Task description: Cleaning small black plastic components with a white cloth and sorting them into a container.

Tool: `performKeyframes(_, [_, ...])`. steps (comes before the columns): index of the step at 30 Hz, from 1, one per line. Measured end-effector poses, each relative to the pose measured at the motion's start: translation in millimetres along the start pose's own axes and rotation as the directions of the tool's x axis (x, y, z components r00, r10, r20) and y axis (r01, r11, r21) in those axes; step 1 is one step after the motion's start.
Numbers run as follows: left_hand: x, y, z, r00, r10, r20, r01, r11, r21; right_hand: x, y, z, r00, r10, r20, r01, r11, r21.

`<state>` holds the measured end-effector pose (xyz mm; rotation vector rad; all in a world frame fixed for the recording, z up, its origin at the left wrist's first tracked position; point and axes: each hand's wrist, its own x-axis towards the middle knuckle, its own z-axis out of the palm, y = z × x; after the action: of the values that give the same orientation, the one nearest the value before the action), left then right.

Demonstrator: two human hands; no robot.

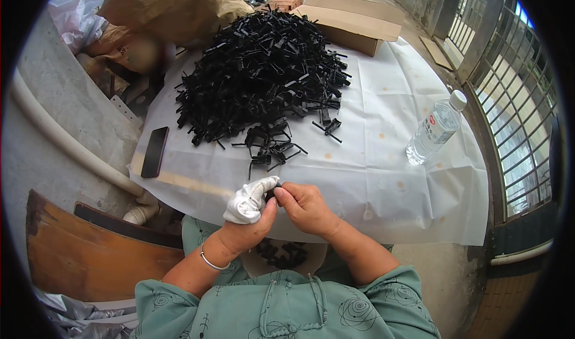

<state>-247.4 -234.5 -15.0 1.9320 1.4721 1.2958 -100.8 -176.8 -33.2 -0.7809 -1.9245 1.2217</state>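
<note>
My left hand [250,219], wrapped over the fingers by a white cloth [247,202], is closed on a small black plastic part [273,190]. Opposite it, my right hand [306,206] pinches the same part between thumb and forefinger. Both hands meet at the table's near edge, over my lap. Just beyond them lie a few loose black plastic parts [269,146] with thin arms. Behind these rises a large heap of similar black parts [263,69]. Below my hands, a container [317,256] at my lap holds several more black pieces.
A white sheet covers the table [383,189]. A dark phone [155,152] lies at its left edge; a clear water bottle [436,129] stands at the right. An open cardboard box [344,33] sits at the back. A pale pipe [72,138] runs along the left wall, and barred railings [521,99] line the right.
</note>
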Motion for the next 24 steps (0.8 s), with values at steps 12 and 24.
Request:
performKeyframes(12, [10,-3,-17,0.908,-0.361,0.211,0.418,0.755,-0.505,6,4,-17,0.97,-0.242,0.012,0.241,0.957,-0.159])
performKeyframes(24, [4,2,-14,0.892,-0.238,0.384,0.399,0.815,-0.42,4,-1,-10,0.994,0.067,0.084,-0.082,0.976,0.2])
